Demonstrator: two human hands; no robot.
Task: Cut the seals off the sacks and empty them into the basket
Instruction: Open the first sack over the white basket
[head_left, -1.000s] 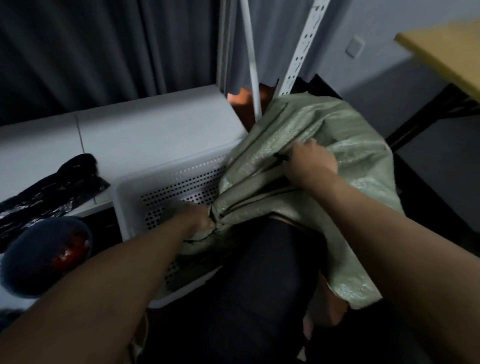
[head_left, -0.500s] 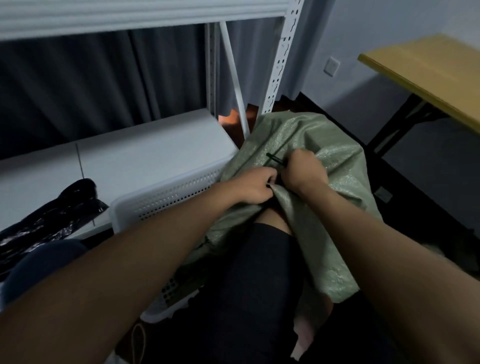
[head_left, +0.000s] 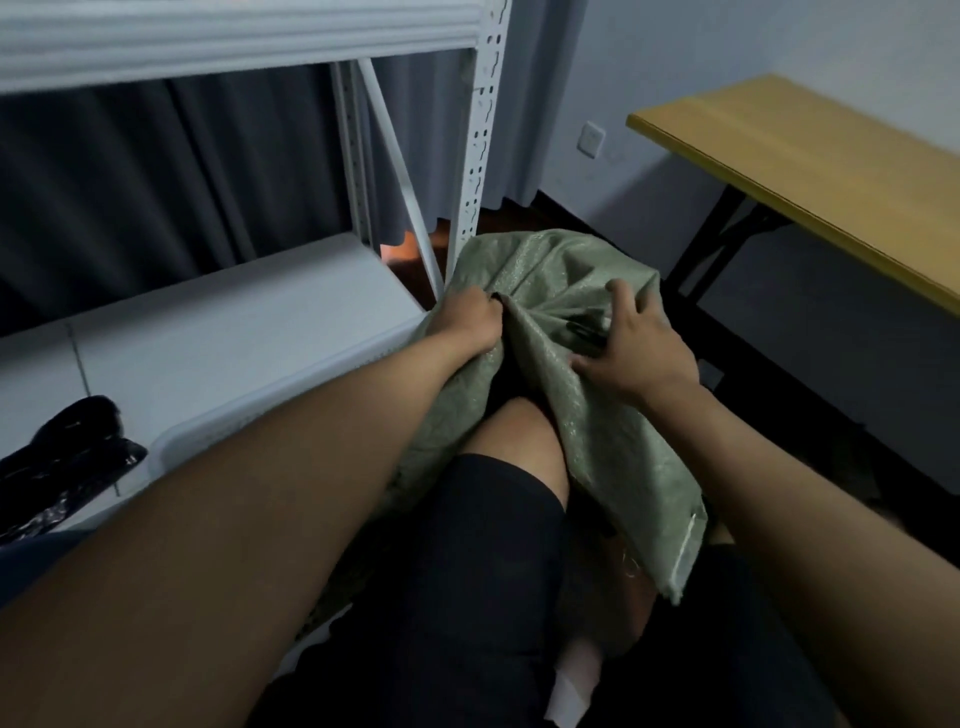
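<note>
Green woven plastic sack (head_left: 597, 415) draped over knee; left hand (head_left: 467, 322) bunching its fabric, right hand (head_left: 636, 345) spread flat (white perforated basket (head_left: 176, 447) alongside).

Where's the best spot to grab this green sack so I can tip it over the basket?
Probably the gathered folds near its top, where the left hand already grips a bunch. The green sack lies draped over the knee, slack cloth with no handles, so come from above and pinch a second bunch beside the right hand.
</note>
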